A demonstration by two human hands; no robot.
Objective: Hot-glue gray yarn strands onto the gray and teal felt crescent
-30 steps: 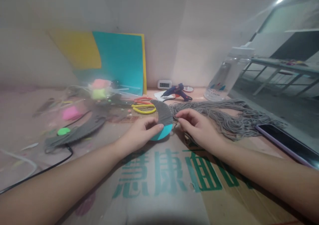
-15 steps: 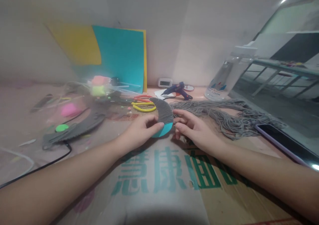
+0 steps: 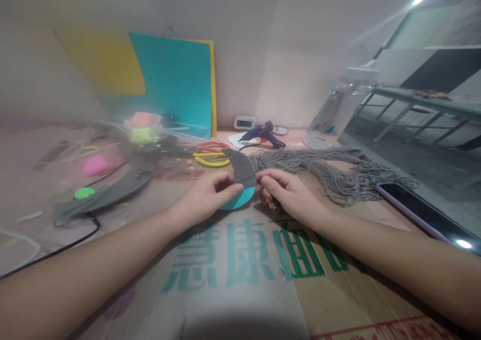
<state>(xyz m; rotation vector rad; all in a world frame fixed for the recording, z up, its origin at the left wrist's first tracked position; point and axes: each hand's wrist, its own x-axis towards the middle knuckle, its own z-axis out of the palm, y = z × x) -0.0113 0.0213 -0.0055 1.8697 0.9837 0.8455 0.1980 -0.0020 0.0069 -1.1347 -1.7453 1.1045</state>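
A curved, crescent-like teal card (image 3: 240, 199) has grey yarn (image 3: 243, 167) wound closely over its upper part, with teal bare at the lower end. My left hand (image 3: 210, 194) grips the card from the left, thumb lying over the front. At the card's right edge, my right hand (image 3: 280, 187) has thumb and forefinger pinched together; whatever is between them is too small to make out. Loose grey yarn (image 3: 334, 172) lies in a long tangled bundle behind and to the right of that hand. Yellow-handled scissors (image 3: 210, 160) lie just behind the card.
Behind stand a glue gun (image 3: 263, 133), a small digital timer (image 3: 244, 123) and a clear bottle (image 3: 330, 109). A phone (image 3: 417, 212) lies right. At left are a grey yarn-covered curved piece (image 3: 108, 194), pink clay (image 3: 96, 164) and a black cable (image 3: 71, 244). Teal card sheets (image 3: 176, 84) lean on the wall.
My right thumb and fingers have closed from a looser, spread pose into a pinch at the card's edge. My left hand keeps its grip; the whole view has shifted slightly.
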